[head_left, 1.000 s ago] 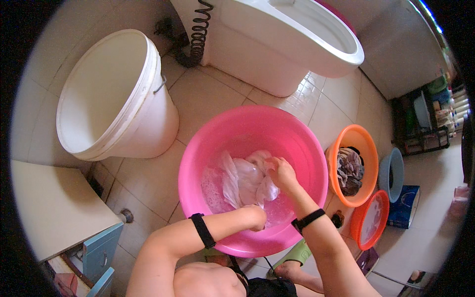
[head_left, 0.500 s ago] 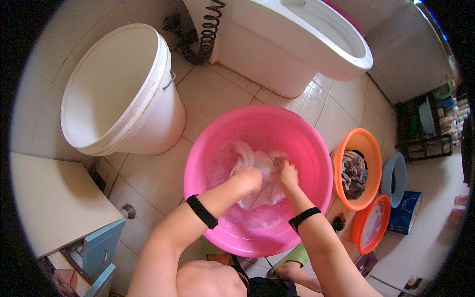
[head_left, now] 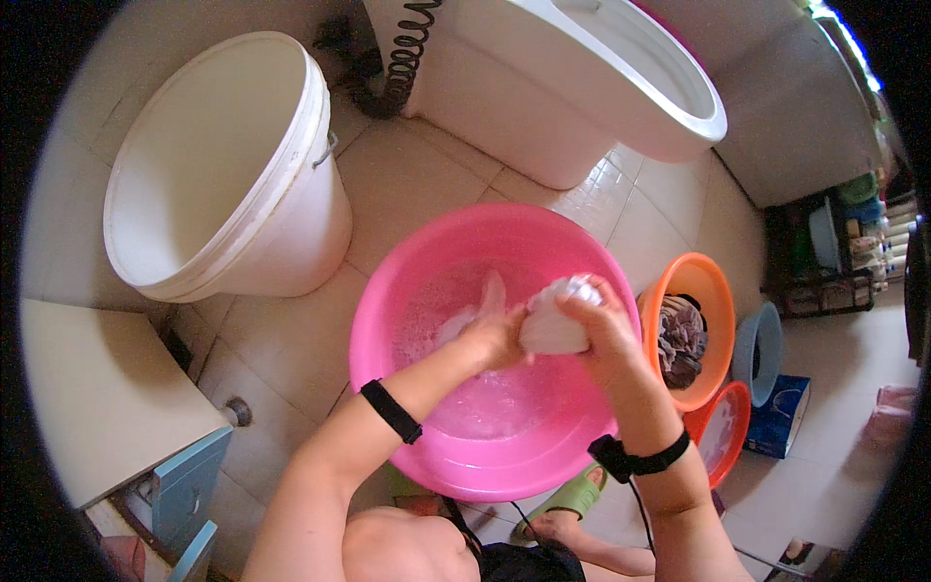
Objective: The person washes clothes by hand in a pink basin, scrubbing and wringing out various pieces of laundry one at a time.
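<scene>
A large pink basin (head_left: 465, 470) holds shallow, soapy water. Above it my right hand (head_left: 611, 325) grips a bunched white cloth (head_left: 555, 328), lifted over the basin's right half. My left hand (head_left: 493, 339) is closed on the same wet cloth, just left of the bunched part. A pale strip of cloth pokes up beyond the left hand, and the rest trails toward the water. The fingers of the left hand are partly hidden and blurred. Both wrists wear black bands.
A tall white bucket (head_left: 315, 233) stands at the far left, a white toilet (head_left: 524, 126) at the back. To the right are an orange basin (head_left: 713, 359) with clothes, a blue-grey basin (head_left: 771, 349) and a red-orange basin (head_left: 742, 427). A cabinet (head_left: 107, 388) is on the left.
My right hand has risen from the water and moved right, lifting the cloth into a bunch. The left hand has shifted slightly right and up. The view has shifted a little.
</scene>
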Action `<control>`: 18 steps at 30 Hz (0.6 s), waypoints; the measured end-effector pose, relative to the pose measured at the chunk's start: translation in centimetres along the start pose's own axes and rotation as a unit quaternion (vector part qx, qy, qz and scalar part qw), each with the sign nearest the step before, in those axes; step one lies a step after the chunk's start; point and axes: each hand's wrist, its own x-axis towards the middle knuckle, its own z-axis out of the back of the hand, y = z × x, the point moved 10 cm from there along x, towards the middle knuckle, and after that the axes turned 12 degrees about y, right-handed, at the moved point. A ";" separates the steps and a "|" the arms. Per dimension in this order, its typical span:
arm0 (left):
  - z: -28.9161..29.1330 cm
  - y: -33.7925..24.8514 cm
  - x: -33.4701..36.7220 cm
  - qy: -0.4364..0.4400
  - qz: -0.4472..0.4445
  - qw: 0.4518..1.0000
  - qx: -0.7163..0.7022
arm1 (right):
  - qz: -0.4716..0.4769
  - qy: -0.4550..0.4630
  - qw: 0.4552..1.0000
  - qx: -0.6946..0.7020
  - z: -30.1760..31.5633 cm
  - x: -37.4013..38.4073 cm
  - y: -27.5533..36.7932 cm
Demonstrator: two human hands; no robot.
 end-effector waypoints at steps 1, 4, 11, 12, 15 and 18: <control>2.0 -1.0 -0.3 -0.026 -0.003 0.997 -0.076 | 0.032 0.000 0.999 0.007 0.3 -0.1 1.8; 6.1 -1.9 -1.4 -0.126 -0.044 0.989 -0.060 | 0.097 0.011 0.995 0.012 1.6 -0.1 5.5; 15.0 -5.9 -7.7 -0.409 -0.066 0.910 -0.025 | -0.049 -0.046 0.997 -0.036 9.3 2.2 -3.4; 15.3 -6.6 -8.0 -0.415 -0.071 0.907 -0.019 | -0.049 -0.050 0.998 0.007 9.7 2.9 -5.4; 14.2 -8.2 -8.9 -0.452 -0.125 0.879 0.087 | -0.079 -0.065 0.994 0.041 7.0 3.0 -8.7; 10.9 -5.7 -5.9 -0.404 -0.072 0.906 0.102 | -0.158 -0.050 0.986 -0.027 8.2 3.3 -13.1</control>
